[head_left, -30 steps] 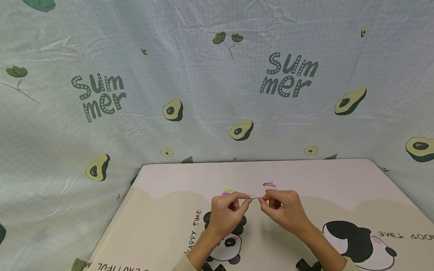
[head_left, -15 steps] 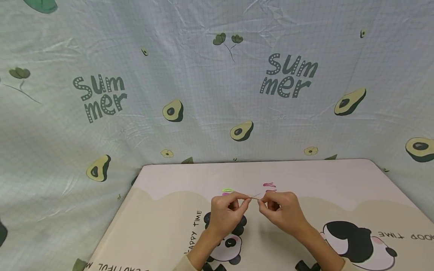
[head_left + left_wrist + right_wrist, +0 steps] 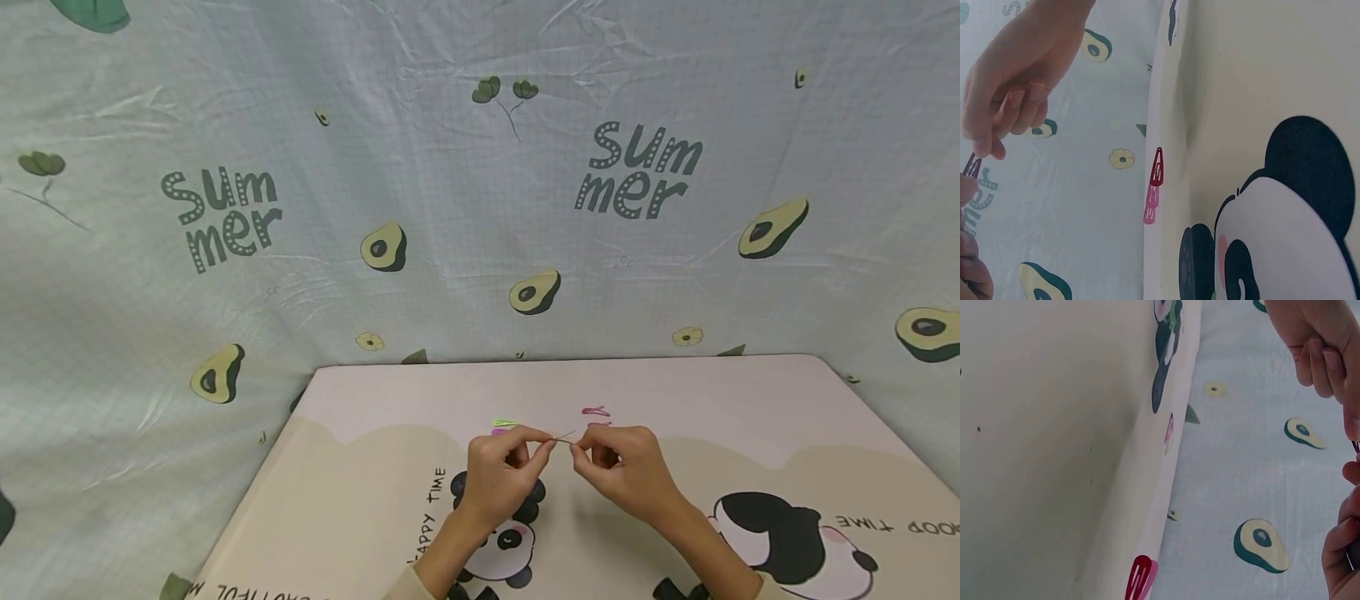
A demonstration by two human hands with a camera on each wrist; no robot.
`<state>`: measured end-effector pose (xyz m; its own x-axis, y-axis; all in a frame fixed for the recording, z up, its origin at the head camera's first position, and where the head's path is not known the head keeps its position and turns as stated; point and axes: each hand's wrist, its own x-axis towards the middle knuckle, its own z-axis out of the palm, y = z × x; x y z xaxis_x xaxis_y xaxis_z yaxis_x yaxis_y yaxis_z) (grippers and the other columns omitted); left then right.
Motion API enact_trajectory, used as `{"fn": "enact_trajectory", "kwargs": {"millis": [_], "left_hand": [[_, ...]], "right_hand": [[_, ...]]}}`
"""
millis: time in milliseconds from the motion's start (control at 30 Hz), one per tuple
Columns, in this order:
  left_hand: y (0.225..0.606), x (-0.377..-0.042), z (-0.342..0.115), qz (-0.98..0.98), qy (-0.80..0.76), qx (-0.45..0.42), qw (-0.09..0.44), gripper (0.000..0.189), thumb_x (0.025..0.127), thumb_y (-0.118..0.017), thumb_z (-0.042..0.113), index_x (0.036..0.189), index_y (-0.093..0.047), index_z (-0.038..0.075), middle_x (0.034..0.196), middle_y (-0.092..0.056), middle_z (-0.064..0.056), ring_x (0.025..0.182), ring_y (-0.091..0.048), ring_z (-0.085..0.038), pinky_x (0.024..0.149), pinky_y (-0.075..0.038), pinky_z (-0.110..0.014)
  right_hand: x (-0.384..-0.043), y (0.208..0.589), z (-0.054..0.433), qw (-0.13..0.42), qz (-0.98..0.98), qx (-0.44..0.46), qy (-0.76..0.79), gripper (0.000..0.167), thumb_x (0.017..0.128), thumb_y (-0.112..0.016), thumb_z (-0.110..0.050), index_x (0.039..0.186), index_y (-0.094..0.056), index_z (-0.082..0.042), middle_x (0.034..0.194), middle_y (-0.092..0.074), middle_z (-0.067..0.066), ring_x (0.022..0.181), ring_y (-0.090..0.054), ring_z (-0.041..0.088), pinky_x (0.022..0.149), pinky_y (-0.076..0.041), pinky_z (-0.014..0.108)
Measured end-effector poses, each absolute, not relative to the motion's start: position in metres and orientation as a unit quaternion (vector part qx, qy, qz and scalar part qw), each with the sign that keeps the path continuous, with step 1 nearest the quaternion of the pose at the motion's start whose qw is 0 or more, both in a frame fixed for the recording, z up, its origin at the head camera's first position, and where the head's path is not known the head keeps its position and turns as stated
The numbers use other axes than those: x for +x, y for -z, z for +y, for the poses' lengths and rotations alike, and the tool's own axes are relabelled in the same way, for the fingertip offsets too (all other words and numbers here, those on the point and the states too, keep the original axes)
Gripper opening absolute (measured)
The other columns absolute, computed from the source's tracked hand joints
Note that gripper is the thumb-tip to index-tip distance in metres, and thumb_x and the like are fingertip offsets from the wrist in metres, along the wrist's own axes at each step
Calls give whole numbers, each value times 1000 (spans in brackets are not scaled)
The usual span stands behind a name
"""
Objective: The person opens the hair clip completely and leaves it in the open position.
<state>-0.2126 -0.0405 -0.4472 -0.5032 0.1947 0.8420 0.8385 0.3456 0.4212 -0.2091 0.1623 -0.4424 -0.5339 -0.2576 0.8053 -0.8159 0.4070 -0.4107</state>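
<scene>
A small dark snap hair clip [image 3: 972,165] is held in the air between both hands, above the table. My left hand [image 3: 504,468] pinches one end between thumb and forefinger, the other fingers curled. At the opposite end, my right hand [image 3: 628,468] pinches it the same way. In the head view the clip's two thin parts stand apart, one tip pointing up to the right. Only a sliver of it shows in the right wrist view. Beyond the hands lie red and pink hair clips [image 3: 596,411] on the right, and a green hair clip [image 3: 504,422] above a purple one on the left.
The table mat [image 3: 315,500] is beige and pink, printed with pandas and lettering. Behind it and at both sides hangs a pale curtain [image 3: 450,183] with avocado and "summer" prints.
The hair clip looked like a single thin line a second ago; its two parts now stand apart. My right hand has shifted very slightly left. The left hand stays almost still.
</scene>
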Motion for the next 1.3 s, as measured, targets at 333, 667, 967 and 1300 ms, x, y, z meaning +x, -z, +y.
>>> {"fn": "enact_trajectory", "kwargs": {"millis": [333,667,967,1300], "left_hand": [[448,-215,-41,-746,437,-345,367,15,82,-81,-1,90,-79,12,48,-45,5,48,-30,8,46,-24,-7],[448,-215,-43,-745,442,-343,363,15,82,-81,-1,90,-79,11,47,-45,5,47,-30,7,45,-24,-7],[448,-215,-43,-747,441,-340,363,14,82,-82,0,90,-79,11,47,-45,6,47,-30,8,45,-24,-7],[448,-215,-43,-750,441,-335,362,13,83,-81,1,90,-79,12,47,-44,6,48,-30,7,46,-24,-8]], "right_hand": [[-209,439,165,323,-792,325,-403,31,76,-80,6,78,-70,-23,53,-45,-16,52,-33,-12,47,-30,8],[-210,441,164,327,-781,338,-412,31,75,-81,7,81,-70,-21,53,-45,-14,53,-34,-11,47,-30,8],[-211,443,165,333,-778,343,-409,29,74,-82,6,81,-71,-20,53,-46,-14,52,-34,-12,47,-29,7],[-210,440,168,328,-790,326,-403,28,74,-82,5,84,-71,-19,56,-46,-15,53,-35,-10,48,-31,8]]}}
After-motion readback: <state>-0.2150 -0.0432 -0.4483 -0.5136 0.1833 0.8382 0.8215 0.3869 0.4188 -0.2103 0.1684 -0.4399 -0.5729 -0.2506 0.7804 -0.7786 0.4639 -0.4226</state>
